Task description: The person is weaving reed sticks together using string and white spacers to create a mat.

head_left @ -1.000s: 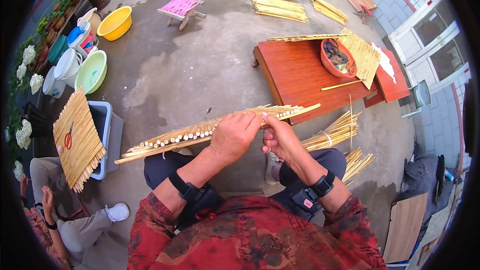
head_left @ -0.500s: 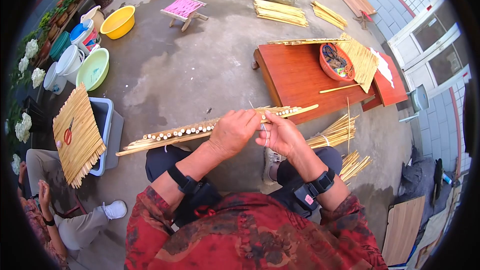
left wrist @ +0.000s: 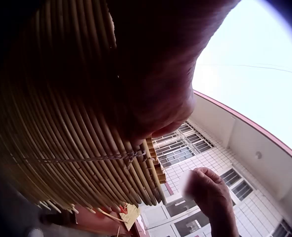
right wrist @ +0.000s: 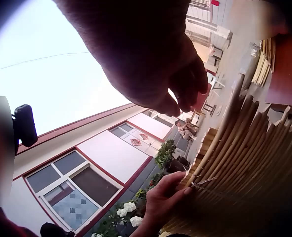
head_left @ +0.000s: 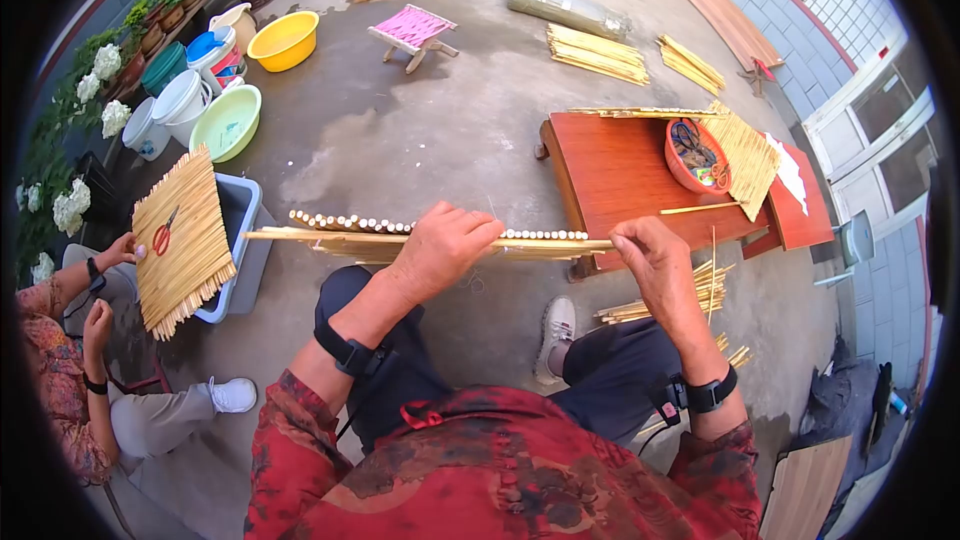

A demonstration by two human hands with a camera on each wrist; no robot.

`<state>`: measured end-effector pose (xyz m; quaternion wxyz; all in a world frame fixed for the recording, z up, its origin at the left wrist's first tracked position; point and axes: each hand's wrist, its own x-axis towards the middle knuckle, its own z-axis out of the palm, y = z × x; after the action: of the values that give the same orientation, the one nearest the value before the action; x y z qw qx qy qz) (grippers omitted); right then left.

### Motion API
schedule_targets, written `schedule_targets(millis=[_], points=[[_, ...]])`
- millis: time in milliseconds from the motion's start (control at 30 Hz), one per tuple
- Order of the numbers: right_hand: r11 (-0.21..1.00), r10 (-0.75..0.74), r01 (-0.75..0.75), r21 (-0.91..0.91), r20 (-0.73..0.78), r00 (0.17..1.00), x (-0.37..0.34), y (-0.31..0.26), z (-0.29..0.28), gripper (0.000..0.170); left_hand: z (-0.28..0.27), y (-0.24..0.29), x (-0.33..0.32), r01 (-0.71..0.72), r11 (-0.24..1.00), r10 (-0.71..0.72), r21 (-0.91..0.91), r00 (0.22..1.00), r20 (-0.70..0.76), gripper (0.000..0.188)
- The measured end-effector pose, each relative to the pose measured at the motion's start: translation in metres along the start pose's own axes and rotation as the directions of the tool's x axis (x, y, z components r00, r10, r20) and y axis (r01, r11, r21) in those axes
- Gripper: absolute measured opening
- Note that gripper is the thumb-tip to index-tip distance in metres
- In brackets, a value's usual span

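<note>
- Left hand [head_left: 450, 252]: fingers curled firmly over the top edge of the mat [head_left: 355, 248], near its middle; grip closed tight on it, no gap.
- Mat of thin sticks is up in front of the person, above the knees, edge-on in the head view; cut ends make a row along the top. Probably held like this so the edge and binding are easy to reach.
- Twine [left wrist: 86, 159] crosses the sticks in the left wrist view, a knot-like lump close to the left hand's fingertips. Likely gripped right there to stop the last sticks slipping or the binding loosening.
- Long stick [head_left: 275, 234] lies along the mat's near side, its left tip past the other sticks; maybe pinned flush by the same grip.
- Right hand [head_left: 650, 250]: off the mat, just beyond its right end, fingers bent, thumb near the forefinger. Can't tell if the grip pinches thread or nothing; too fine to see. Bent fingers could suit drawing thread.
- Bundle of sticks [head_left: 665, 305] is down by the right leg, presumably for easy reach.
- Table [head_left: 610, 175] ahead right carries a basket [head_left: 686, 178] of small tools, probably to have them handy.
- Scissors [head_left: 165, 232] lie on a second mat [head_left: 190, 265] at left, likely parked there.
</note>
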<state>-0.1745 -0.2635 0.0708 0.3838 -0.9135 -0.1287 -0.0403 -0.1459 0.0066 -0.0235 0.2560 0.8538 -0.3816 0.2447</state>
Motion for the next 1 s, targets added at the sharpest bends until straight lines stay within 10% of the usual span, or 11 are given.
schedule_targets(millis=[100,167,400,700,867,1000], points=[[0.996,-0.067,0.057,0.069,0.142,0.988,0.021,-0.008,0.013,0.012,-0.011,0.001,-0.010,-0.070,0.995,0.074,-0.067,0.996,0.053,0.033],[0.971,0.075,-0.176,0.160,0.498,0.864,0.035,-0.013,0.024,0.015,-0.019,0.006,-0.024,-0.065,0.996,0.070,-0.069,0.994,0.079,0.034],[0.939,0.059,-0.305,0.158,0.801,0.596,0.054,-0.009,0.087,0.017,-0.027,0.014,-0.047,-0.046,0.988,0.053,-0.148,0.998,0.045,0.028],[0.873,0.079,-0.424,0.240,0.790,0.608,0.032,-0.009,0.107,0.014,-0.023,0.025,-0.048,-0.026,0.984,0.027,-0.179,1.000,0.005,0.024],[0.965,-0.084,-0.096,0.246,0.632,0.770,0.023,-0.012,0.107,0.015,-0.021,0.029,-0.046,-0.022,0.985,0.025,-0.171,1.000,0.016,0.020],[0.883,0.033,-0.322,0.342,0.639,0.769,0.015,-0.006,0.118,0.015,-0.022,0.030,-0.047,-0.020,0.982,0.025,-0.187,0.999,0.024,0.020]])
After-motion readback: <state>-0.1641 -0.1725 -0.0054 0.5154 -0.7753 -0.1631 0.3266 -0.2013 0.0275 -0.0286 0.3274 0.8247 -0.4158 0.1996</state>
